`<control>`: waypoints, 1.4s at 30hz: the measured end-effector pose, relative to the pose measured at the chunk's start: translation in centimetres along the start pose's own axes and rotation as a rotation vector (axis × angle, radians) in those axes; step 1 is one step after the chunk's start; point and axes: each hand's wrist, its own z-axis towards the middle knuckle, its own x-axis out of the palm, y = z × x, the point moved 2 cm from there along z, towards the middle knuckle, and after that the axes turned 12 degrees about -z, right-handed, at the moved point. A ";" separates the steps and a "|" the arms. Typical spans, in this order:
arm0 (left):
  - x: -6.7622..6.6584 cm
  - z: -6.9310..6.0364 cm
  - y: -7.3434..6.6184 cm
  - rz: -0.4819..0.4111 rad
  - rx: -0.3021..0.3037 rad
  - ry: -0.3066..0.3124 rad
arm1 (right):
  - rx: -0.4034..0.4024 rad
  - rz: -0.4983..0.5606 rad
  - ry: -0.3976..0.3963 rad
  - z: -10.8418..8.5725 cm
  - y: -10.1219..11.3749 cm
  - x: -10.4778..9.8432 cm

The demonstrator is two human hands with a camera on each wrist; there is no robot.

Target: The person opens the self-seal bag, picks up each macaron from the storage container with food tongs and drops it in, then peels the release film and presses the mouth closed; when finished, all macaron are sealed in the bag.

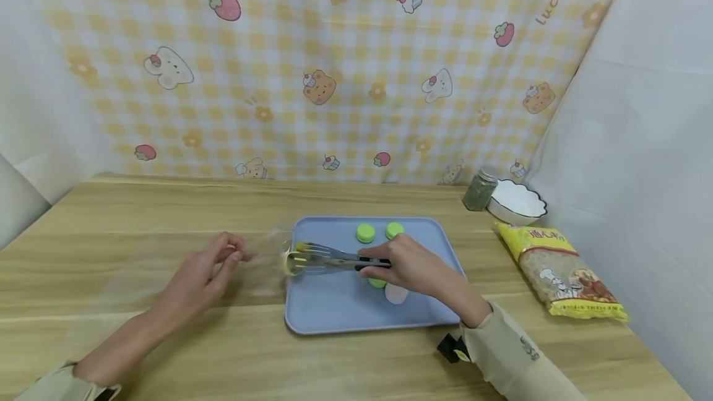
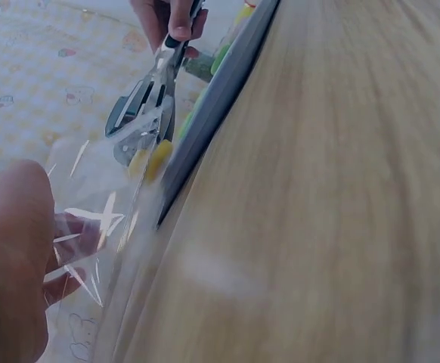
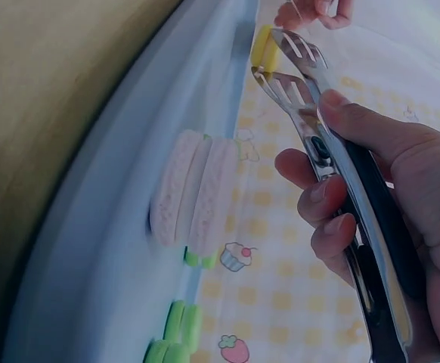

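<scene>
My right hand (image 1: 414, 268) grips a pair of metal tongs (image 1: 334, 260) with black handles. Between the slotted tips is a yellow macaron (image 3: 262, 49), over the left rim of the blue-grey tray (image 1: 334, 317). A clear plastic bag (image 2: 91, 204) surrounds or lies against the tips; its exact edge is hard to see. Left of the tray, my left hand (image 1: 203, 274) holds this bag, fingers partly seen through the film. On the tray sit green macarons (image 1: 365, 232) and a pale pinkish-white macaron (image 3: 193, 193), the latter near my right hand.
Right of the tray lies a yellow packet of dry food (image 1: 562, 271). Behind it stand a glass jar of dried herbs (image 1: 480, 189) and a white scalloped dish (image 1: 515, 200). A checked cloth (image 1: 362, 79) hangs at the wooden table's (image 1: 223, 351) back edge.
</scene>
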 end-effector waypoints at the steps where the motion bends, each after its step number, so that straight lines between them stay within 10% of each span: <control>1: 0.0 0.0 0.0 -0.012 0.000 0.003 | 0.008 0.003 -0.003 0.1 -0.1 0.0; 19: 0.1 0.1 0.1 -0.087 -0.023 0.013 | 0.074 0.039 -0.042 1.1 -0.4 -0.5; 42: -0.3 -0.2 0.0 -0.061 -0.032 -0.146 | -0.025 -0.024 0.021 2.3 2.7 0.5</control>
